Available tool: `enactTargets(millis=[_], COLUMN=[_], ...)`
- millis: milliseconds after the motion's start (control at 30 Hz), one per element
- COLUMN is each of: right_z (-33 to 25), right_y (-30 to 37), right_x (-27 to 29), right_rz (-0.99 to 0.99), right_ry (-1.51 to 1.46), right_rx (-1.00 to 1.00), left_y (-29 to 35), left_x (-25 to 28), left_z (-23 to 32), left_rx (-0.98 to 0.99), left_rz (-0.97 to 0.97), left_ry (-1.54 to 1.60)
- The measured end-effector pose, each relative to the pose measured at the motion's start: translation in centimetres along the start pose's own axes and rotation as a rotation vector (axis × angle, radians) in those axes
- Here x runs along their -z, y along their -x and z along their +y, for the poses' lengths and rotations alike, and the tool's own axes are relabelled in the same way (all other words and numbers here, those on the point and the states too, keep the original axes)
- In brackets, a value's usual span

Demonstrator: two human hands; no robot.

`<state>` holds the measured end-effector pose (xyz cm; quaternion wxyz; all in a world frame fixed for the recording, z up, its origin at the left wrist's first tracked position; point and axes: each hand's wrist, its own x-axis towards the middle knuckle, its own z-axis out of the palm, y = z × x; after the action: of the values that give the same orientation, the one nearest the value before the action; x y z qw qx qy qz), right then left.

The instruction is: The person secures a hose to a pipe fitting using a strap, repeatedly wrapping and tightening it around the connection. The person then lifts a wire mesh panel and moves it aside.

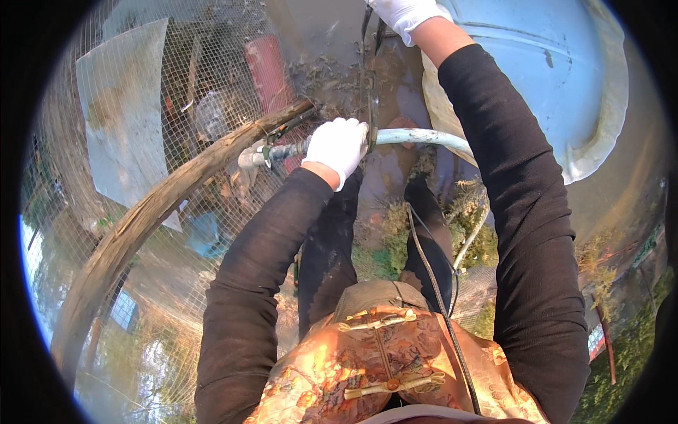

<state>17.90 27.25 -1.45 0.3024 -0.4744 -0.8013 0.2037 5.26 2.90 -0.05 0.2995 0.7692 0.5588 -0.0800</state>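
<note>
My left hand [337, 148], in a white glove, is closed around a pale hose [424, 136] where it meets a grey elbow fitting [251, 157] beside a wooden pole. A dark flat strap [371, 85] runs from beside my left fingers up to the top edge. There my right hand [406, 15], also white-gloved, is closed at the strap's upper end; its fingertips are partly cut off by the picture's edge. A dark tie [282, 128] wraps the pole near the fitting.
A curved wooden pole [162, 198] crosses the left side in front of wire mesh [205, 63]. A large blue lidded container [522, 63] stands at upper right on wet, muddy ground. Thin cords [431, 275] hang by my legs. A grey sheet [123, 106] leans at the mesh.
</note>
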Motion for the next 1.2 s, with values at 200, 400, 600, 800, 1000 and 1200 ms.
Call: enactTargets(millis=[200, 400, 600, 800, 1000, 1200], right_z=[-5.8, -7.3, -9.7, -7.9, -7.9, -9.2], right_y=[12.5, 21.0, 24.2, 22.4, 20.1, 24.2], right_x=[8.5, 7.0, 2.8, 3.2, 3.3, 5.3], right_rz=[-0.678, -0.669, -0.563, -0.491, -0.509, -0.278], right_ry=[-0.883, -0.296, -0.76, -0.542, -0.771, -1.465], right_rx=[-0.515, -0.644, -1.168, -0.921, -0.875, -1.202], left_y=[-0.5, -0.5, -0.6, -0.7, -1.1, -1.2], left_x=[0.2, 0.4, 1.0, 1.6, 1.8, 2.2], left_z=[-0.3, -0.2, 0.0, 0.2, 0.0, 0.1], left_rx=[-0.001, -0.011, 0.019, 0.008, 0.068, 0.072], left_rz=[-0.058, -0.058, -0.09, -0.061, -0.109, -0.127], left_ry=[0.052, 0.046, 0.021, 0.043, 0.03, 0.128])
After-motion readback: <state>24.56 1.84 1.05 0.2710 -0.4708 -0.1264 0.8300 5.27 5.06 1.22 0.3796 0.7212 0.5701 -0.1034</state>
